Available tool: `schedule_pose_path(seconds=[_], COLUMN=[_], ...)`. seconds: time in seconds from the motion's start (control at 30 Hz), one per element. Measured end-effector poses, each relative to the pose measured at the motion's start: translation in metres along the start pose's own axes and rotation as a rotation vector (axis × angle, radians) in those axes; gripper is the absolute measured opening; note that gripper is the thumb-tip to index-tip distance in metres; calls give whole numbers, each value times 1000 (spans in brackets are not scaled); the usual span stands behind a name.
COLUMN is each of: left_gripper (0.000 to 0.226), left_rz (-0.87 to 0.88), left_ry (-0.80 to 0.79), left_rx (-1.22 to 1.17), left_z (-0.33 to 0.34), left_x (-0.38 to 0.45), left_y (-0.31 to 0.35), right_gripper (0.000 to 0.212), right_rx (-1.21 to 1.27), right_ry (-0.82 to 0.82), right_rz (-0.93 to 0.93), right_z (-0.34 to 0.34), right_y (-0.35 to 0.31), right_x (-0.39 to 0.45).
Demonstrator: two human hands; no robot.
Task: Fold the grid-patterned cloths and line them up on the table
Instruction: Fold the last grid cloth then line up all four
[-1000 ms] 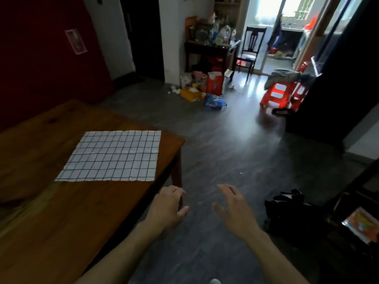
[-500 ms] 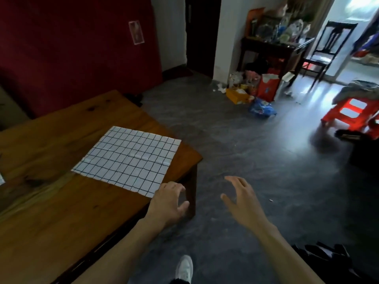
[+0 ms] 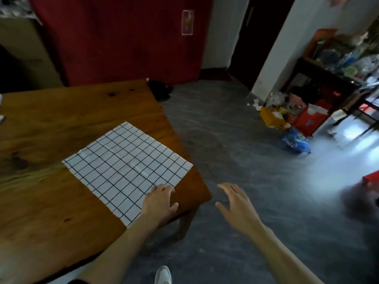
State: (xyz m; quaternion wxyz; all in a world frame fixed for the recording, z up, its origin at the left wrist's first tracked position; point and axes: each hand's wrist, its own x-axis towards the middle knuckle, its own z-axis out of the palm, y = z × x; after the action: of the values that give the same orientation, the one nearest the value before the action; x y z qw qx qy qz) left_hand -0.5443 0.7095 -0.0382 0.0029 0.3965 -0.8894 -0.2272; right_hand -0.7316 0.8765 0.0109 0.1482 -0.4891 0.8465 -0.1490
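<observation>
White grid-patterned cloth [image 3: 127, 165] lies flat, unfolded, faintly creased.

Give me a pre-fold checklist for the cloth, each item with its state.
1. Cloth spread flat on the table: ok.
2. Left hand at the cloth's near corner: ok.
3. Left hand gripping the corner: cannot tell; fingers lie on it.
4. Right hand on the cloth: not ok; it hangs open over the floor, off the table.
5. Bare table beyond the cloth to fold onto: ok.
</observation>
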Motion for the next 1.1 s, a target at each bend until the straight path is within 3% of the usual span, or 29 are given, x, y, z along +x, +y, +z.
schedule_pose_path(seconds=[0.3, 0.47, 0.6, 0.73, 0.9, 1.1], left_gripper=[49, 51, 52, 55, 58, 63], left_rz=[-345, -546, -669, -703, -701, -630], left_ry=[59, 28, 110, 199, 274, 216], left_rx=[13, 10, -46, -71, -90, -32], left_z=[6, 24, 31, 32, 38, 52], left_x=[-9, -39, -55, -58, -60, -54], left_y=[-14, 0, 6, 3, -10, -26], right_gripper=[55, 56, 58, 57, 60, 72], right_rx=[108, 34, -17, -66, -120, -251], right_ry=[-198, -360, -437, -415, -413, -489], right_rz=[-280, -438, -499, -603, -608, -619], right_z=[20, 37, 49, 56, 69, 84], right_y=[4, 17, 16, -5, -24, -27], right_x=[107, 121, 130, 144, 158, 174])
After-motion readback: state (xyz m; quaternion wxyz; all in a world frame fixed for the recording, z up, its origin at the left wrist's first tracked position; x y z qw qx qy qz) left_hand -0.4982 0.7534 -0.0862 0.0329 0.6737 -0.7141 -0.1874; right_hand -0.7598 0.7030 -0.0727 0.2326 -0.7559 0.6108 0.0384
